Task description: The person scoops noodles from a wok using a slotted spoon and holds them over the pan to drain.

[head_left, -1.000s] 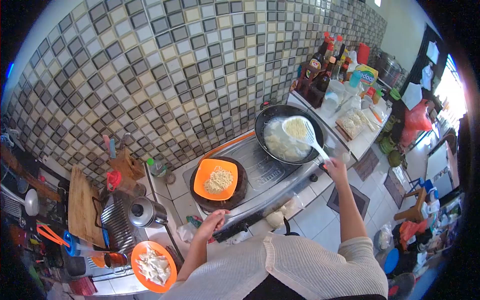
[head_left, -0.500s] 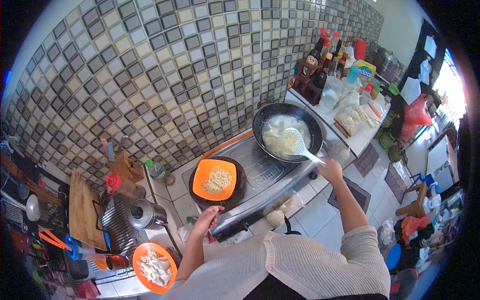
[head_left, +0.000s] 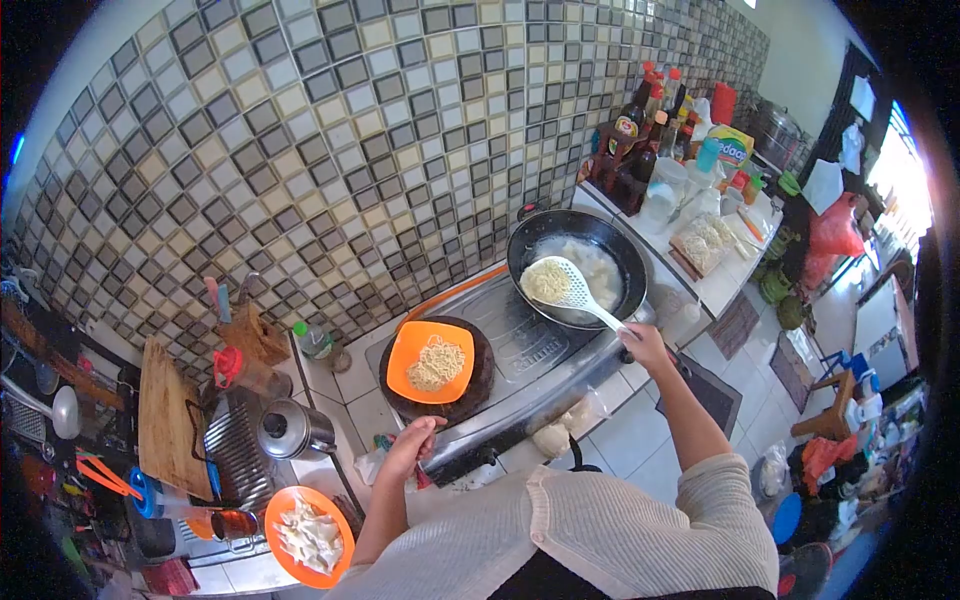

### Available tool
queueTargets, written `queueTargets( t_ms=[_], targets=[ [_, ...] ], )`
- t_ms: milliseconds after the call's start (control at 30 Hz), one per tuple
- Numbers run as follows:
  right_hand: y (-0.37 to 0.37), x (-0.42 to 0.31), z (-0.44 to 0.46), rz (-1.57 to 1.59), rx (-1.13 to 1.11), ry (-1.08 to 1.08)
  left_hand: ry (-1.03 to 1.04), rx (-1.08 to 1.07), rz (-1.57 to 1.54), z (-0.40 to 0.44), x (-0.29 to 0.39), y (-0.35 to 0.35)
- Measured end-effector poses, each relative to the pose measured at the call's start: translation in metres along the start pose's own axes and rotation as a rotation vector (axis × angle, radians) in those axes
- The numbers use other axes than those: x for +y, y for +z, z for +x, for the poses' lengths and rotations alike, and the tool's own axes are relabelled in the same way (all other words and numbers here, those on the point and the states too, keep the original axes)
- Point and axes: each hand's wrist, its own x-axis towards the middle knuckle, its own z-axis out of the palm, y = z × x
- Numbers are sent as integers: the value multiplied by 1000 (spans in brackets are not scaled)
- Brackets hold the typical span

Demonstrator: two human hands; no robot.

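My right hand is wrapped round the handle of a white slotted ladle. Pale noodles lie in the ladle's bowl, over the left side of a black wok holding cloudy liquid. Near the stove's front edge is my left hand, its fingers curled; what they hold, if anything, is too small to make out. Just beyond it, an orange square plate with a heap of noodles rests on a dark round board.
An orange plate of white pieces stands at the lower left, near a lidded metal pot and a wooden board. Bottles and a noodle packet stand right of the wok. Tiled wall rises behind.
The ladle has dipped into the wok and come up again with noodles, now further left. My right hand moved left with it. My left hand shifted slightly.
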Motion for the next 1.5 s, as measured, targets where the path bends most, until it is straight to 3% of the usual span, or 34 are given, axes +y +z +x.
queueTargets(
  t_ms=[167, 267, 500, 567, 667, 767, 867, 1100, 1267, 1500],
  targets=[
    [2, -31, -4, 473, -97, 353, 2, -2, 7, -2, 3, 2],
    [-1, -37, -3, 552, -63, 393, 12, -4, -4, -5, 5, 3],
    [-12, -11, 10, 364, 21, 293, 43, -35, 0, -4, 2, -2],
    [-18, -8, 12, -109, 72, 82, 50, -31, 4, -5, 2, -2],
    [-20, -10, 11, -364, 116, 174, 61, -27, 3, -4, -3, -6],
    [-29, -49, 5, -438, 73, 300, 62, -18, -10, -5, -4, -8],
    [-25, -62, 7, -497, 28, 288, 42, -9, -5, -7, 0, -6],
    [5, -45, 21, -447, 46, 155, 60, -15, 10, -6, 2, -5],
    [15, -36, 18, -224, 51, -11, 53, -7, -4, -7, 0, -6],
    [18, -23, 10, -21, 67, -6, 27, 3, 12, -5, 1, -3]
  ],
)
